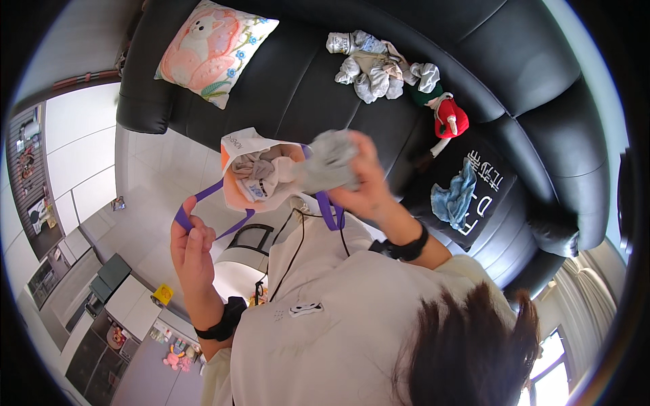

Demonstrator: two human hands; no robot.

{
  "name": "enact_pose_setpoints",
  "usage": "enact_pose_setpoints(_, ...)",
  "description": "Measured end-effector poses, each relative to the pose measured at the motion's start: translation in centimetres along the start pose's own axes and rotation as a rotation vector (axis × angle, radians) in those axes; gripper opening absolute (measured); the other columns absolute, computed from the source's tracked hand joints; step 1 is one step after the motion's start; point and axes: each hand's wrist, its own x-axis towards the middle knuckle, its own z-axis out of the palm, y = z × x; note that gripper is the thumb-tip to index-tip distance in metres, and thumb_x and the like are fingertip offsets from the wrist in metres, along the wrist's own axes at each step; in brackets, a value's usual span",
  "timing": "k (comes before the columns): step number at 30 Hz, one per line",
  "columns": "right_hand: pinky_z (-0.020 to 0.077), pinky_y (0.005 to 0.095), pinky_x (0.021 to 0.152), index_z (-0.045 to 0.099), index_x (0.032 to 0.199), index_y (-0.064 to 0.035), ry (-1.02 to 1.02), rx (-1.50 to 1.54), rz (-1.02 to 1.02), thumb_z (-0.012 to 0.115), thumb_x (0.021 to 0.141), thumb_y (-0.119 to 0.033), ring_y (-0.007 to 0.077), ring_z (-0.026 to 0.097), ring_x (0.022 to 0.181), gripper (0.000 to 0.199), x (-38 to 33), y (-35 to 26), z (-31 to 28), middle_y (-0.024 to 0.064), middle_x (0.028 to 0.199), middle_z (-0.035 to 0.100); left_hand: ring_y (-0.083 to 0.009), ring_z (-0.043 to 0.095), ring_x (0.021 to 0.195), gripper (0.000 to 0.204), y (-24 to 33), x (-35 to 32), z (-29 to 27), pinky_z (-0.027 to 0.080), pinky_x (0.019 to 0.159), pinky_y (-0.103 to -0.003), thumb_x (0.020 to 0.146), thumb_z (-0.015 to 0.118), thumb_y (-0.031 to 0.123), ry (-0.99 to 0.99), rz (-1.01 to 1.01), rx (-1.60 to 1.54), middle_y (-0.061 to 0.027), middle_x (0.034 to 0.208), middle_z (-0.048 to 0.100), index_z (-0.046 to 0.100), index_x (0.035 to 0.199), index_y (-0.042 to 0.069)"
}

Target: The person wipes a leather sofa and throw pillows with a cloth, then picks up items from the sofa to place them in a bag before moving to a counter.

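Observation:
My left hand (pixel 192 247) has its fingers closed round the purple strap (pixel 206 191) of a white and orange bag (pixel 256 143). The bag's mouth faces me, and crumpled grey-brown cloth (pixel 252 167) and a white bundle (pixel 261 188) lie inside. At the bag's right rim my right hand (pixel 369 177) grips a light grey cloth bundle (pixel 330 161), smeared by motion. A paler part of it reaches into the mouth. A second purple strap (pixel 330 211) hangs below my right hand. Which kind of garment the bundle is, I cannot tell.
On the black sofa (pixel 298 74) ahead lie a squirrel-patterned cushion (pixel 215 51), a pile of grey and white cloth bundles (pixel 376 71) and a red and green doll (pixel 447 116). A crumpled blue denim cloth (pixel 455 195) rests on a black cushion (pixel 491 186). White cabinets (pixel 81 145) stand at left.

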Motion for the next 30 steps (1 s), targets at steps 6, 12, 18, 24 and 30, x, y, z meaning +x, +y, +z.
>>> enact_pose_setpoints(6,0.0341,0.041,0.1,0.054,0.117,-0.0065,-0.408,-0.437,0.157,0.067,0.074,-0.009,0.0379,0.039,0.12,0.044,-0.7,2.5,7.2,0.0226,0.133,0.033,-0.0061,0.035,0.066,0.053,0.1,0.3,-0.3,0.03,0.062,-0.019,0.089,0.055,0.023,-0.081,0.04,-0.019,0.0025,0.081,0.042,0.039,0.131,-0.005)
enact_pose_setpoints(12,0.0367,0.0414,0.094,0.056,0.104,-0.0063,-0.007,-0.626,0.073,0.063,0.071,-0.013,0.0334,0.048,0.108,0.035,2.7,6.9,-1.5,0.0148,0.111,0.053,-0.0064,0.035,0.066,0.05,-1.3,-1.1,-3.9,0.031,0.063,-0.021,0.088,0.055,0.019,0.094,0.041,-0.044,0.0026,0.084,0.043,0.04,0.131,-0.003)
enact_pose_setpoints(18,0.0396,0.0492,0.094,0.038,0.132,-0.0242,0.249,-1.347,0.454,0.067,0.069,-0.021,0.0434,0.041,0.114,0.069,6.3,18.3,-19.3,0.0226,0.13,0.038,-0.0054,0.033,0.062,0.045,-1.7,0.8,-3.7,0.029,0.058,-0.019,0.087,0.056,0.017,0.159,0.063,-0.033,0.0023,0.079,0.041,0.045,0.126,-0.002)
enact_pose_setpoints(24,0.0393,0.0427,0.097,0.041,0.132,-0.0282,-0.129,-1.639,0.646,0.051,0.083,-0.016,0.0359,0.038,0.122,0.051,11.3,22.1,-19.7,0.0119,0.136,0.037,-0.0052,0.032,0.061,0.044,-2.4,1.3,-3.4,0.027,0.057,-0.019,0.087,0.055,0.016,0.157,0.047,-0.012,0.0025,0.078,0.04,0.045,0.126,-0.002)
enact_pose_setpoints(30,0.039,0.0414,0.097,0.048,0.126,-0.0222,0.123,-1.434,0.755,0.056,0.082,-0.02,0.0375,0.042,0.119,0.045,8.9,27.0,-17.6,0.0192,0.129,0.044,-0.0055,0.031,0.061,0.045,-2.3,1.6,-2.8,0.027,0.059,-0.021,0.09,0.052,0.018,0.117,0.039,0.013,0.003,0.079,0.04,0.042,0.129,-0.001)
